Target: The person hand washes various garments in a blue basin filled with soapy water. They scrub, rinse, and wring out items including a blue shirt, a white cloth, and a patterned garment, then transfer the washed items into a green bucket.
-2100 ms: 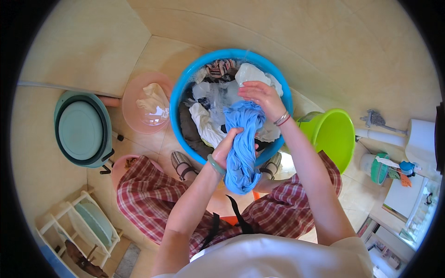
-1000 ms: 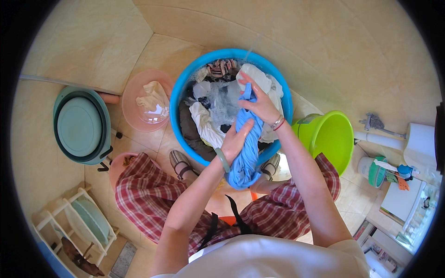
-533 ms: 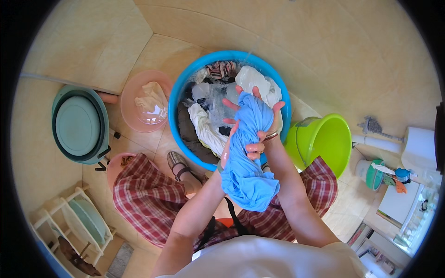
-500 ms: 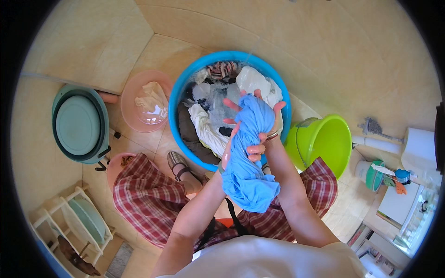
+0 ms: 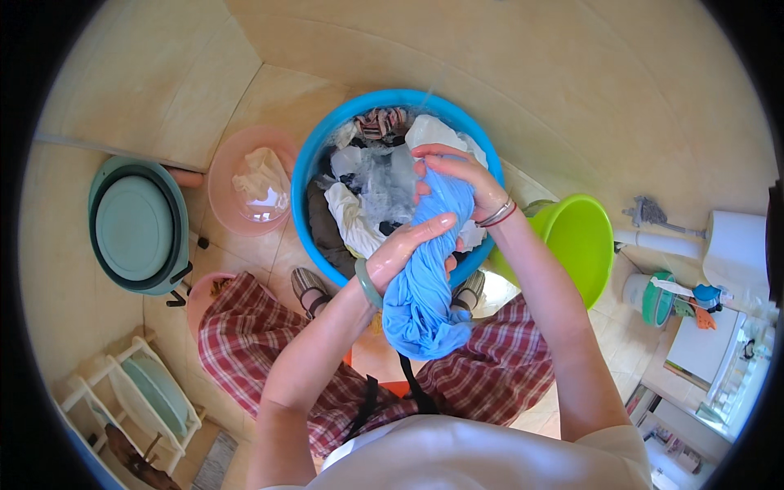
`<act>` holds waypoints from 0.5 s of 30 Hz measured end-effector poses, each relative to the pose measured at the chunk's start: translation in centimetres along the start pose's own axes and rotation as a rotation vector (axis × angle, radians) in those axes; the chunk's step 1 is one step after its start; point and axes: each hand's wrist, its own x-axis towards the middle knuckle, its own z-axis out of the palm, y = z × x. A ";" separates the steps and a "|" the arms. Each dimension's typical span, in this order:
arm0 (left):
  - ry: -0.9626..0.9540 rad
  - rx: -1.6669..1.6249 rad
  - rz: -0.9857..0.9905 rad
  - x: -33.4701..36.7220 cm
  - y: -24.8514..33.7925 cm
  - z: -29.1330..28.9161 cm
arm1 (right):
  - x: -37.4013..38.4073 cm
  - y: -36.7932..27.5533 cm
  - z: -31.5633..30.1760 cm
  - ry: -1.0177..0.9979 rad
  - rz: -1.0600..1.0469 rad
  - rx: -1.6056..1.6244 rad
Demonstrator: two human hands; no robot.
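The head camera is looking steeply down from above the white shirt (image 5: 482, 453), facing out along both forearms (image 5: 314, 355). It is sitting close enough to be catching the left hand (image 5: 400, 253) and the right hand (image 5: 467, 173) near mid-view, the tub (image 5: 300, 192) showing beyond them. Its wide lens is also reaching the green basin (image 5: 135, 229) left of the left hand and, curving at the rim, what looks like a cabinet (image 5: 704, 418) right of the right hand.
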 end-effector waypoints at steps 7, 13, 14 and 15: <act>0.271 0.317 0.214 2.1 -0.7 0.5 | 0.3 0.2 -0.2 0.016 -0.019 -0.184; 0.399 0.580 0.348 4.7 -2.6 -1.1 | 0.8 1.6 -0.5 0.180 -0.046 -0.355; 0.416 0.613 0.380 5.1 -2.9 -1.4 | 0.9 1.7 -0.8 0.193 -0.031 -0.386; 0.431 0.649 0.413 5.5 -3.2 -1.6 | 1.0 1.9 -1.0 0.208 -0.018 -0.417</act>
